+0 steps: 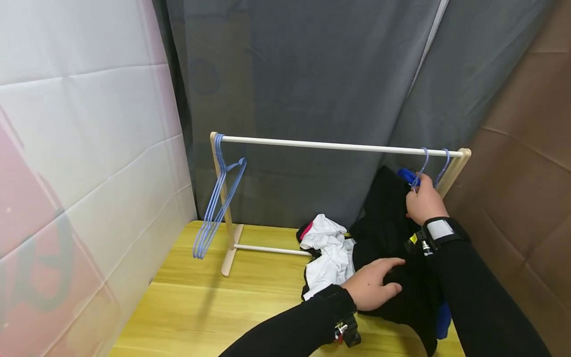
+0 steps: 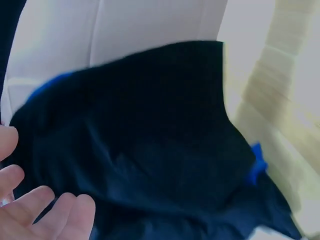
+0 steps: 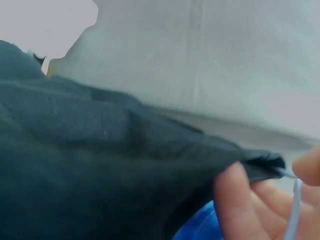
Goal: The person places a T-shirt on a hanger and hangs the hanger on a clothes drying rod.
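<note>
- Two bare hands at work, both in the right half of the head view
- Right hand [image 1: 426,202], right of centre: fingers curled, pinching a blue hanger [image 1: 425,161] near its neck, below the hook; that hook sits over the white rod [image 1: 312,144]
- Left hand [image 1: 371,285], lower right of centre: fingers released, thumb apart from the index finger, over the black garment [image 1: 388,213]; amount of pressure cannot be told
- Black garment: right side of the frame, upper end beside the right hand, lower part spread toward the bottom right; in the right wrist view its narrow end meets hanger wire at the fingers
- Second hook [image 1: 447,158]: on the rod, upper right, just beside the first
- White cloth [image 1: 327,253]: crumpled on the wooden tabletop [image 1: 187,297], against the garment's left side
- Bunched blue hangers [image 1: 214,203]: rod's left end, left of centre
</note>
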Available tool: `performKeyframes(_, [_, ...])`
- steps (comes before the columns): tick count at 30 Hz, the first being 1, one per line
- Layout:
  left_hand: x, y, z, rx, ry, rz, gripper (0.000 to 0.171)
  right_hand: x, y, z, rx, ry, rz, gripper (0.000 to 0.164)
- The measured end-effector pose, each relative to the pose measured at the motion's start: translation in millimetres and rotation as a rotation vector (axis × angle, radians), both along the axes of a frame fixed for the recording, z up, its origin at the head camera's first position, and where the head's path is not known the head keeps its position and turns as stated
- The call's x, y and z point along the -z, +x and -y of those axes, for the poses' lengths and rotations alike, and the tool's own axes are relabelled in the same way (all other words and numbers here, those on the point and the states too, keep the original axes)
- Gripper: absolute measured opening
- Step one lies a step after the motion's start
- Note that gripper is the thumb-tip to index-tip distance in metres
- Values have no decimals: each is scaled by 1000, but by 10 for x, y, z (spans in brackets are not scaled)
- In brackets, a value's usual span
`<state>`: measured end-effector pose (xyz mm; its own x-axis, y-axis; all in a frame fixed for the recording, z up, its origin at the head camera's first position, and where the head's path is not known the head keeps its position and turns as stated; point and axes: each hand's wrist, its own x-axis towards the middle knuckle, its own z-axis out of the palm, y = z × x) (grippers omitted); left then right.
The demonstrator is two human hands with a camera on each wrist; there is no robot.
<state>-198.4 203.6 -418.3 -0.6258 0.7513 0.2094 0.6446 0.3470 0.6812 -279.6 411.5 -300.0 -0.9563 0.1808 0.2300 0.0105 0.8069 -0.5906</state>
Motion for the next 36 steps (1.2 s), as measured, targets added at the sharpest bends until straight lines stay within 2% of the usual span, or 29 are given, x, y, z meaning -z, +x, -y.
performKeyframes(4, [106,-98,269,-62,79,49,51,34,153,33,19,-15,-81,67])
performKeyframes(9, [197,-197,690,-163,167,72,47,108,447,240,43,-16,-324,55])
performKeyframes(12, [265,-260,975,-229,230,118,44,188,629,420,-21,12,-415,47])
performKeyframes(15, [337,-333,1244,-298,288,155,39,295,747,582,-109,3,-458,42])
performKeyframes(19, [388,-397,1552,-392,328,195,38,491,788,741,-160,-35,-455,39])
performKeyframes(24, [371,-416,1866,-461,384,231,39,812,742,896,-184,-94,-357,38])
performKeyframes(31, [289,-355,2167,-528,442,171,41,1234,704,1012,-183,-160,-251,38])
performKeyframes(36, [156,-299,2310,-582,448,68,42,1478,744,1047,-156,-189,-195,37])
